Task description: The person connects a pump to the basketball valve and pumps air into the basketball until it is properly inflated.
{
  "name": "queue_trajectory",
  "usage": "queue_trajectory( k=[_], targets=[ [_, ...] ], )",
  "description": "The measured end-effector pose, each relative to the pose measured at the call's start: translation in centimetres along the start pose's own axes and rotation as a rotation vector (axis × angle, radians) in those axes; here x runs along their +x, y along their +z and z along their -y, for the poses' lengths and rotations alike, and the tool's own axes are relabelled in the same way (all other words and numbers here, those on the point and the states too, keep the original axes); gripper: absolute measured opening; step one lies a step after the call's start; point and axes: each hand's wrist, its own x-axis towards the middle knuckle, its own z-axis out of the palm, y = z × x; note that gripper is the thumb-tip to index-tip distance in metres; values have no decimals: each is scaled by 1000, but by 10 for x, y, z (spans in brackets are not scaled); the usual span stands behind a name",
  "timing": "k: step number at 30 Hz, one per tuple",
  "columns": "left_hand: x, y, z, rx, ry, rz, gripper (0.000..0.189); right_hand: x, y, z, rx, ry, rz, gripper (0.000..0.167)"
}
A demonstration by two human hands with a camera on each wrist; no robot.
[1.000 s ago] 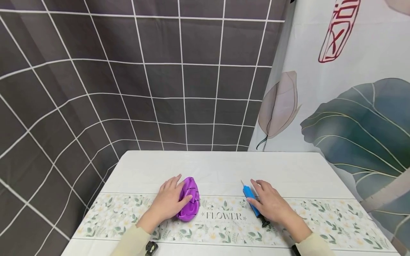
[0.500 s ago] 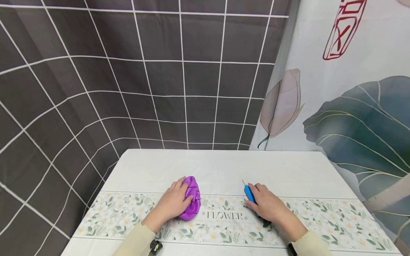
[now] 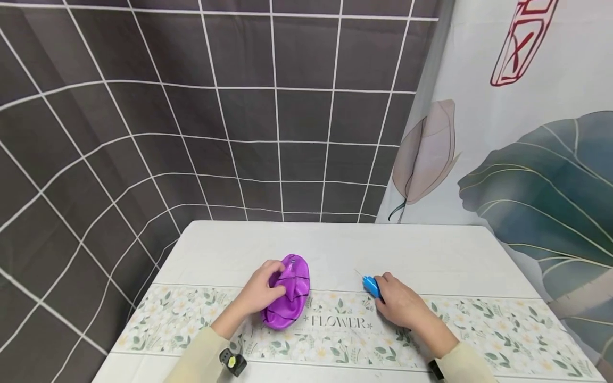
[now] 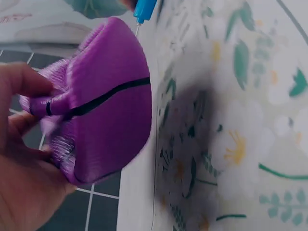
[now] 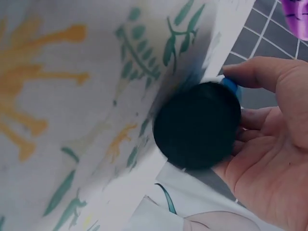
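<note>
A deflated purple ball with black lines [image 3: 296, 291] is held by its left side in my left hand [image 3: 256, 291], thumb and fingers pinching folded skin. In the left wrist view, the ball's [image 4: 115, 115] creased side faces the hand and its edge appears raised off the cloth. My right hand [image 3: 403, 304] grips a blue hand pump [image 3: 371, 286], with a thin needle pointing toward the ball and apart from it. The right wrist view has the pump's round black end [image 5: 197, 126] in front of the palm; the fingers hide most of the barrel.
A white tablecloth [image 3: 335, 244] with a floral band and the word FLOWER covers the table. Behind hangs a dark grid-patterned curtain [image 3: 301, 117], and a white leaf-print curtain [image 3: 479, 133] on the right. Each wrist carries a black strap device [image 3: 233, 361].
My left hand has gone from resting on the ball to pinching it, tilting it and shifting it slightly right. My right hand has closed round the pump, whose needle now points more to the left.
</note>
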Motion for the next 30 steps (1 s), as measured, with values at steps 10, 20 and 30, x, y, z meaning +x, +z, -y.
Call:
queue_trajectory(
  k=[10, 20, 30],
  targets=[
    [1, -2, -4, -261, 148, 24, 37, 1, -14, -5, 73, -130, -241, 50],
    [-3, 4, -12, -286, 205, 31, 39, 0, -25, 3, 94, -225, -340, 54],
    [-3, 9, -24, 56, 343, -64, 44, 0, -27, 12, 89, -279, -353, 53]
  ],
)
